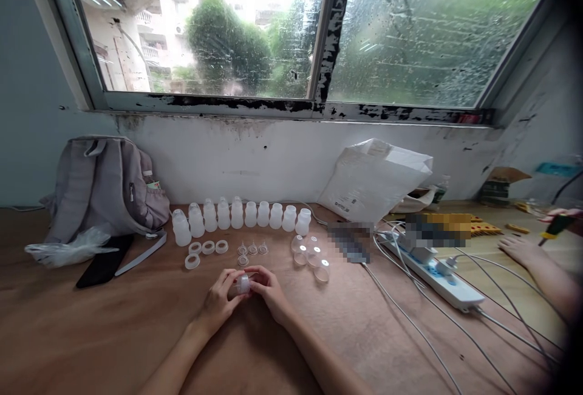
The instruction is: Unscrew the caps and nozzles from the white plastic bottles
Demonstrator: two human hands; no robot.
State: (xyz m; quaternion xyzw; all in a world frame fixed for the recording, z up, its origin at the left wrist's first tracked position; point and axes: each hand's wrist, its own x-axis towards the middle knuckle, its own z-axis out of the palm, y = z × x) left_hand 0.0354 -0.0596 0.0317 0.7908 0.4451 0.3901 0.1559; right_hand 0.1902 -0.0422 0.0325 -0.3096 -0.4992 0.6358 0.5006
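My left hand and my right hand meet near the middle of the table. Between them they grip a clear, ribbed baby bottle cap, partly covered by my fingers. Just beyond lie a few clear silicone nipples. White collar rings rest left of those, and several transparent dome caps sit to the right. Behind them stands a row of frosted baby bottles. The left ones have tops fitted; those on the right are open at the neck.
A grey backpack, a plastic bag and a black flat item lie left. Right are a white bag, a power strip and loose cables. Another person's hand rests at far right, near a screwdriver.
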